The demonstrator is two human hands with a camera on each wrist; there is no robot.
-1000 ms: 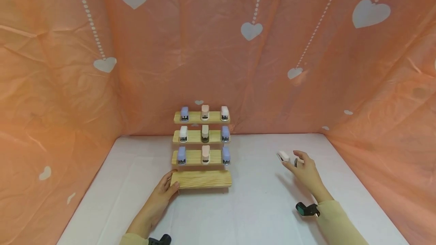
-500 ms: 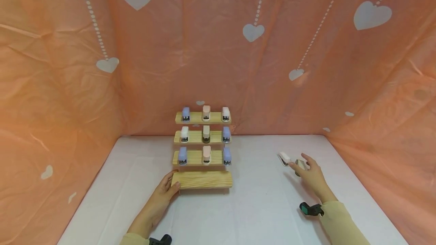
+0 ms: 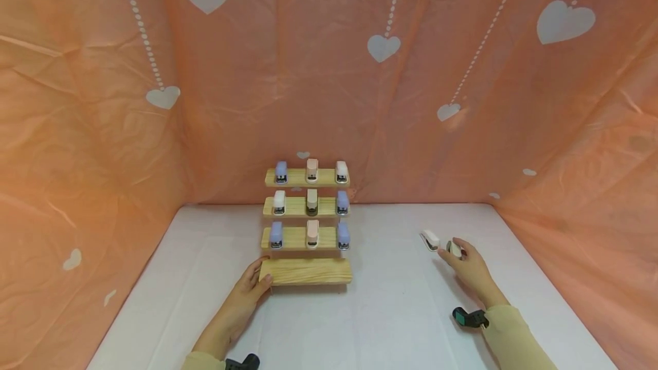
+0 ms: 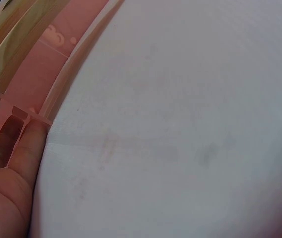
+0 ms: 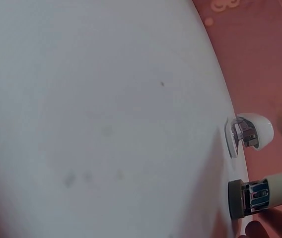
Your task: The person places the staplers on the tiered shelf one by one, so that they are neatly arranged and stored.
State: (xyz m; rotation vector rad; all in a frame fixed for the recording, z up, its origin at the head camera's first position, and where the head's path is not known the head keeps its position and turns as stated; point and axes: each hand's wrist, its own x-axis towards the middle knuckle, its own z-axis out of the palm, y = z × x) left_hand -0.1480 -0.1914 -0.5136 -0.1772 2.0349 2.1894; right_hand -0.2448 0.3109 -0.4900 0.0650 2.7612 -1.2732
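At the centre stands a tiered rack with wooden shelves (image 3: 305, 272). My left hand (image 3: 247, 290) holds the left end of its lowest, bare shelf, thumb in front. In the left wrist view, fingers (image 4: 29, 148) touch a clear support under the wood. On the right, my right hand (image 3: 472, 270) pinches a small beige stapler with a dark base (image 3: 454, 248) between thumb and fingers. That stapler (image 5: 260, 196) looks upright on the table in the right wrist view. A white mini stapler (image 3: 430, 240) stands just left of it, untouched.
The upper three shelves bear several mini staplers: lilac (image 3: 276, 234), pink (image 3: 312, 233), white (image 3: 279, 202) and beige (image 3: 312, 201). A white cloth (image 3: 390, 313) covers the table. Orange curtain (image 3: 329, 84) with hearts encloses the back and sides.
My right hand has drawn slightly right and back from beside the white stapler, and its fingers have closed on the beige stapler. The left hand keeps its hold on the rack.
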